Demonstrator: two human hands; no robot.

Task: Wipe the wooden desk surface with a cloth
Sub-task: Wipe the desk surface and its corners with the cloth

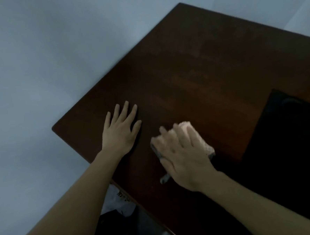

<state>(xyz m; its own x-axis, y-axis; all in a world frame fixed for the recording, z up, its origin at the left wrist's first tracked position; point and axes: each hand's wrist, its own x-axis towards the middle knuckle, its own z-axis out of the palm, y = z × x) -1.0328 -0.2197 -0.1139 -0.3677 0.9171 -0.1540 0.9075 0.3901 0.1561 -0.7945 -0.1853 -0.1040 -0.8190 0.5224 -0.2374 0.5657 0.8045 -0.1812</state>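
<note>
The dark wooden desk (192,66) fills the middle of the head view, one corner pointing to the left. My left hand (121,130) lies flat on the wood near that corner, fingers straight and spread. My right hand (181,152) presses flat on a folded pale pink cloth (201,138) with a grey striped edge, a little to the right of the left hand. The fingers lie over the cloth and look blurred. Most of the cloth is hidden under the hand.
A black mat or pad (288,136) covers the desk's right part, close to the cloth. Pale walls (47,60) meet the desk's far edges. Below the near-left edge an open space holds white and dark items (117,201).
</note>
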